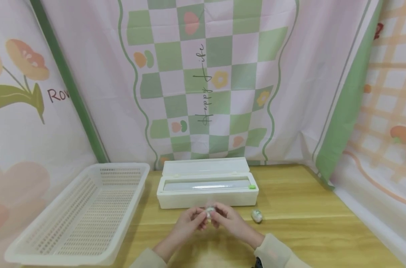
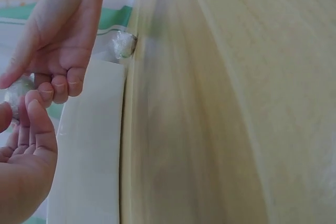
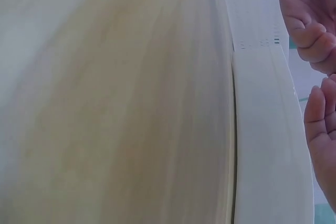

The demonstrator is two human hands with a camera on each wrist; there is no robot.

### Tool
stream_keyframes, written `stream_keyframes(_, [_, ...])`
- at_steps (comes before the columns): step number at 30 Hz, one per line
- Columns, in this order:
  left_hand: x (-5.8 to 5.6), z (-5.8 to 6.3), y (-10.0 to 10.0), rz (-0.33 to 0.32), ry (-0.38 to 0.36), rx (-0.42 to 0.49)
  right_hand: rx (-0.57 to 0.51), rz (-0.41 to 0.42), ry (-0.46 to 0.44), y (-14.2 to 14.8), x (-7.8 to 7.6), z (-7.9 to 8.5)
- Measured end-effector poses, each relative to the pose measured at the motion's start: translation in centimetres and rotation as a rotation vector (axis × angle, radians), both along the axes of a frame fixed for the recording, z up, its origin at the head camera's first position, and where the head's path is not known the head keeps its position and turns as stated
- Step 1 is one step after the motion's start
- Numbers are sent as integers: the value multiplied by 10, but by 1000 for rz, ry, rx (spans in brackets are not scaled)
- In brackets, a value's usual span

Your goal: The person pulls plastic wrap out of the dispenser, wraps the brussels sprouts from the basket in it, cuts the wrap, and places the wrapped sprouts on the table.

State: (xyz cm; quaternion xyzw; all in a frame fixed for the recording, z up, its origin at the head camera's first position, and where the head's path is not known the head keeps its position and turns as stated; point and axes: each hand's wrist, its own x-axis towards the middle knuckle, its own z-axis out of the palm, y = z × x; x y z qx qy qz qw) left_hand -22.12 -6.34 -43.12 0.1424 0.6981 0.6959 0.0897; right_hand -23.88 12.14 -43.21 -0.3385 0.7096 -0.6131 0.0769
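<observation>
Between the fingertips of both hands, in front of the white box, is a small film-wrapped bundle, whitish and shiny. My left hand pinches it from the left with thumb and fingers. From the other side my right hand pinches it too. The left wrist view shows the bundle partly hidden by the fingers; what is inside the film cannot be made out. A second wrapped bundle, clear with green marks, lies on the table right of the right hand.
Behind the hands stands a white cling film dispenser, its lid raised, with a film roll inside and a green slider at the right. A white slotted basket sits at the left on the wooden table. Patterned curtains surround it.
</observation>
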Motion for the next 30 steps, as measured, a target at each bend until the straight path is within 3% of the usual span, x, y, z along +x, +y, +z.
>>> stream_keyframes(11, [3,5,4,54,49,-88,-41,19,94,-2,-2,-3])
stream_keyframes(22, [5,7,10,120,25,-60,-24,7,52,-2,3,2])
stream_keyframes(30, [6,9,12,122,-1,-38,-36,-51,148,-4,3,1])
